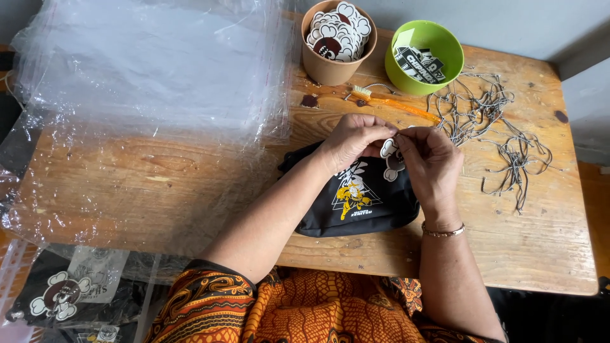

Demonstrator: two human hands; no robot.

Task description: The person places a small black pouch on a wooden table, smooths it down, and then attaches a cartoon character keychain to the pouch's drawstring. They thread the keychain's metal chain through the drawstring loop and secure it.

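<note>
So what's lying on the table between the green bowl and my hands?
In the head view, an orange-handled brush lies between the green bowl and the hands, with ball chains just right.

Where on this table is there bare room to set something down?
Bare wood lies right of the black pouch, below the chain tangle. Clear bags cover the left; cup, green bowl and both hands crowd the top.
</note>
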